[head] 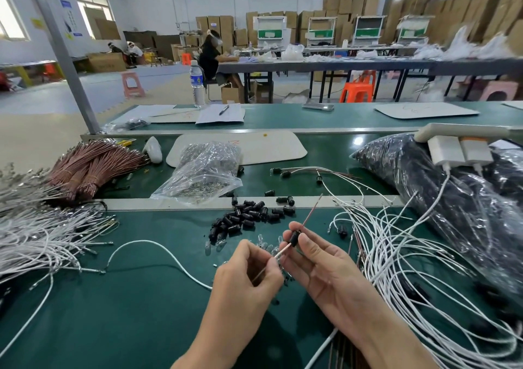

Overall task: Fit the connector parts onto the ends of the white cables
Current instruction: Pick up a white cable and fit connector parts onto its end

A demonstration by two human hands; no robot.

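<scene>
R hand (319, 266) pinches blk connector (294, 238) at fingertips | L hand (249, 272) pinches thin wire (311, 210) running through it

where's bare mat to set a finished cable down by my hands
Bare mat lies near-left, between the loose cable, the left cable pile and the left hand. Crowded: caps just beyond it, cable tangle on the right.

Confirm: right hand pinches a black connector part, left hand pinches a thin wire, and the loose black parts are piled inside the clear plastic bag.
Wrong on the pile: the head view shows the loose black parts bare on the green bench, in front of the clear plastic bag, not inside. The right hand, black connector part, left hand and thin wire are right.
</scene>
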